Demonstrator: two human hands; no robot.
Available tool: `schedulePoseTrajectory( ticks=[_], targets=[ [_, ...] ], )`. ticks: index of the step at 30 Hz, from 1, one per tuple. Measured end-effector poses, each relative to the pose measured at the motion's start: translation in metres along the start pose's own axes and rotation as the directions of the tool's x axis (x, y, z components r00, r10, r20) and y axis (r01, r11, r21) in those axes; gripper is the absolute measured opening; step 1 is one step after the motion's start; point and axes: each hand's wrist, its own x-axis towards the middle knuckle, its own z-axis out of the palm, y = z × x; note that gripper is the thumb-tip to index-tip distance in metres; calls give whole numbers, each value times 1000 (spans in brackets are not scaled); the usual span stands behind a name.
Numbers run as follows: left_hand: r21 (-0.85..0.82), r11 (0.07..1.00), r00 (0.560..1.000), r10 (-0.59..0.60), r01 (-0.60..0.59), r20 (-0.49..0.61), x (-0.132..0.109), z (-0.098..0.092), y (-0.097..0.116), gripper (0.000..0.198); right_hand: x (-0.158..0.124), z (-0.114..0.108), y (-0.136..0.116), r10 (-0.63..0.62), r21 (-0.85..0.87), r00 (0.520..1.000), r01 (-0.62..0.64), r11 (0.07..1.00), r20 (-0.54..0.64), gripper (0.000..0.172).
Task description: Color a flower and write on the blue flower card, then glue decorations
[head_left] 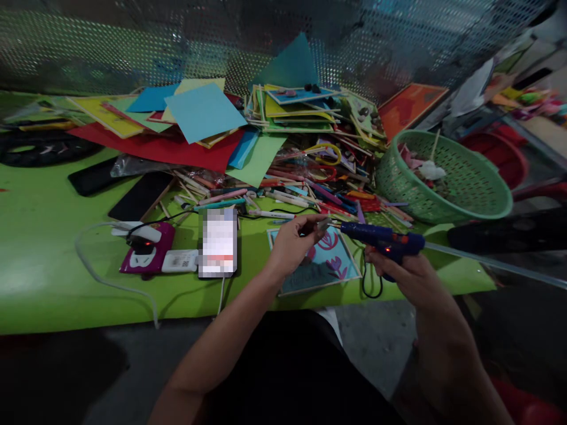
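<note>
My right hand (403, 271) is wrapped round the handle of a dark blue hot glue gun (381, 237), whose small orange light glows. A long clear glue stick (491, 261) sticks out of its back end. The nozzle points left, at a small greyish piece (324, 224) pinched in the fingertips of my left hand (295, 239). I cannot make out what that piece is. Beneath both hands lies a light blue picture card (319, 282) with pink and purple tulips and a thin wooden-looking border, partly covered by my left hand.
A purple power strip (166, 239) with plugs and cables and a lit phone (218, 242) lie to the left. Behind are two dark phones (142, 196), scattered pens (225, 196) and stacked coloured paper (204, 112). At right stands a green basket (482, 203).
</note>
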Motion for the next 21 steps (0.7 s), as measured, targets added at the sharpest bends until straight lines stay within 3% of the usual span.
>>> schedulePoseTrajectory(
  ticks=[11, 21],
  targets=[
    [-18, 1000, 1000, 4, -4, -6, 0, 0, 4, 33, -1, 1, -1, 0, -14, 1000, 0, 1000, 0, 30],
    [-24, 1000, 1000, 19, -19, 4, 0, 0, 3, 31, -2, -1, 1, -19, -95, 1000, 21, 995, 21, 38]
  ],
)
